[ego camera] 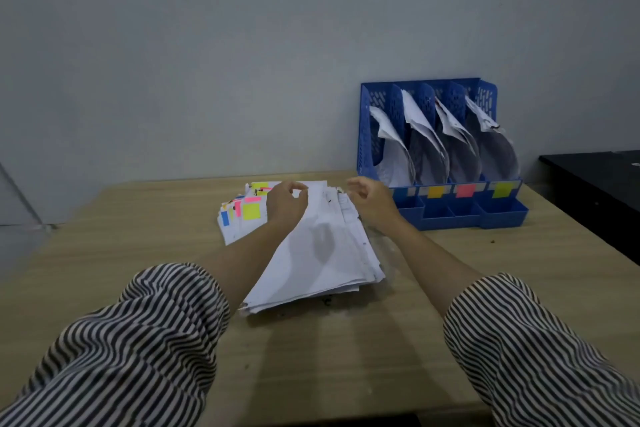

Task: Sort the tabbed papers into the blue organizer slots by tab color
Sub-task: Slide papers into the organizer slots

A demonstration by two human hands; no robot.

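both hands (287,204) (372,203) blur above papers (322,246), grip unclear.

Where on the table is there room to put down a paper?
Bare wood lies left of the paper pile, out to the table edge, and near, between the striped sleeves. A small patch lies right of the blue organizer. It is crowded between pile and organizer, where both hands hover.

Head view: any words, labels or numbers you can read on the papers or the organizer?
None can be read.
Paper stack: top sheets look blank at this size.
Blue organizer: front tags are plain orange, pink and yellow, no lettering visible.
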